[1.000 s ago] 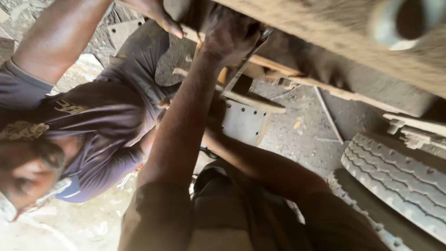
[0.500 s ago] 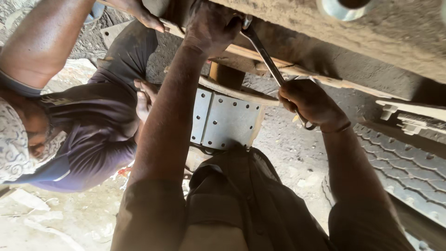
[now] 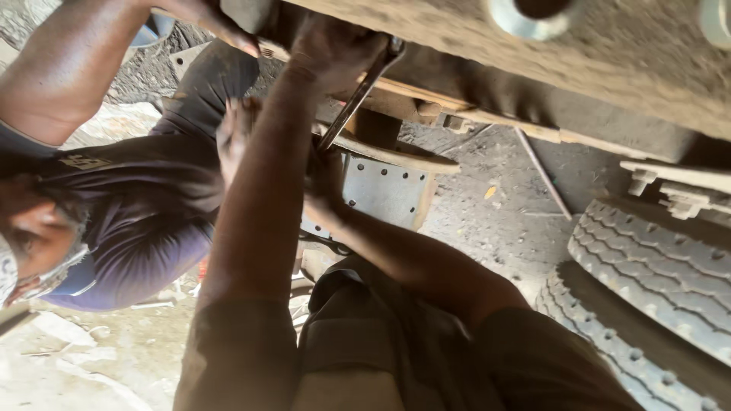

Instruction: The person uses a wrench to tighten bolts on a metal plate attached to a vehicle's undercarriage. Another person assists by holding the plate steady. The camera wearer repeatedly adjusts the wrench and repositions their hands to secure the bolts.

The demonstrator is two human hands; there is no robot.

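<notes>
Carefully, I'm steadying the wrench (image 3: 358, 95) head with my left hand (image 3: 335, 46) clenched over it, my right hand (image 3: 324, 183) gripping the handle's lower end, pulling squarely so it doesn't slip.

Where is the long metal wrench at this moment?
In the head view the wrench is upper centre, slanting from the left hand at the dirty underside of the vehicle down to the right hand.

Dusty dirt ground (image 3: 487, 221) carries a thin rod (image 3: 542, 173) and tyres (image 3: 655, 266).
</notes>
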